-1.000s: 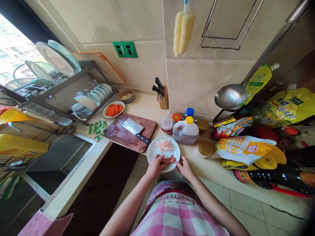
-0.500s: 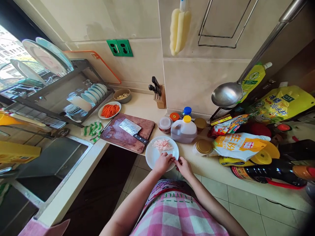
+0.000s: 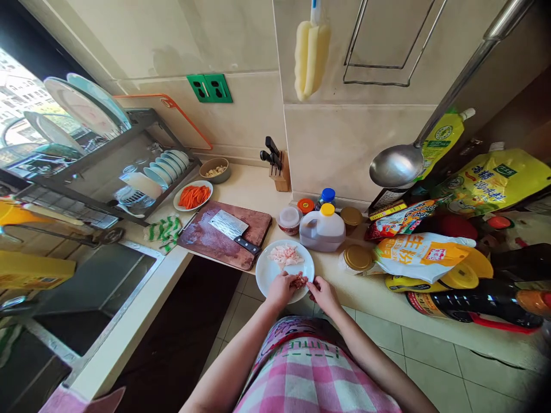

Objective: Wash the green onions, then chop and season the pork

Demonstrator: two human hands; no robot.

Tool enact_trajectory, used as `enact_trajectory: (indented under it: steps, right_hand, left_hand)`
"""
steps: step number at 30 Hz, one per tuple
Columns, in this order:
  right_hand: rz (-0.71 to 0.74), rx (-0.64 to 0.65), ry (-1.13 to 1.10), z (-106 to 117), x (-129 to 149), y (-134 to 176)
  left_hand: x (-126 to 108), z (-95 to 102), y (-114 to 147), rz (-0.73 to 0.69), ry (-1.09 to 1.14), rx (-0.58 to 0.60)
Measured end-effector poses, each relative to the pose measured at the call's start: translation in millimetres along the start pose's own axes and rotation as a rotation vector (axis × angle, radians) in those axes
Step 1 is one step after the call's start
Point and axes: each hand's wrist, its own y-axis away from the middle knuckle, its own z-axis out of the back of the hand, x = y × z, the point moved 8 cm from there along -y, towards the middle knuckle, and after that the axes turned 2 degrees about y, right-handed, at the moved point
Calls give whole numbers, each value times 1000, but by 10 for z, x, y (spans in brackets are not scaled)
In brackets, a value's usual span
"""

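A white plate (image 3: pixel 267 274) stands at the counter's front edge, with pale pink sliced meat (image 3: pixel 286 254) on its far side. Darker red meat pieces (image 3: pixel 300 280) are at its near side, between my two hands. My left hand (image 3: pixel 280 289) reaches over the near rim, its fingers curled against the dark meat. At the right rim, my right hand (image 3: pixel 325 295) has thumb and fingers pinched together by the end of that meat; what lies between them is too small to tell. Left of the plate, a cleaver (image 3: pixel 229 225) rests flat on a brown cutting board (image 3: pixel 202 244).
A plate of carrot strips (image 3: pixel 193 196) and a grey bowl (image 3: pixel 221 175) stand behind the board. A yellow-capped jug (image 3: pixel 322 235), jars and seasoning bags (image 3: pixel 424 255) crowd the right. A ladle (image 3: pixel 396 166) hangs above them. The dish rack (image 3: pixel 103 178) and sink (image 3: pixel 99 287) are left.
My hands have moved slightly apart, and more of the dark meat shows between them. The whole view has shifted slightly.
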Motion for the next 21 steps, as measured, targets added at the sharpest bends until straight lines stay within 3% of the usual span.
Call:
enact_trajectory:
  steps: [5, 12, 18, 21]
  right_hand:
    - [-18, 15, -15, -13, -4, -3]
    - [-6, 3, 11, -4, -13, -7]
    - [-6, -15, 27, 8, -22, -8]
    - [-8, -19, 32, 11, -24, -9]
  left_hand:
    - [-64, 55, -81, 32, -6, -15]
    - [-319, -63, -103, -143, -99, 44]
    - [-211, 245, 291, -249, 36, -22]
    - [-61, 297, 328, -140, 79, -80]
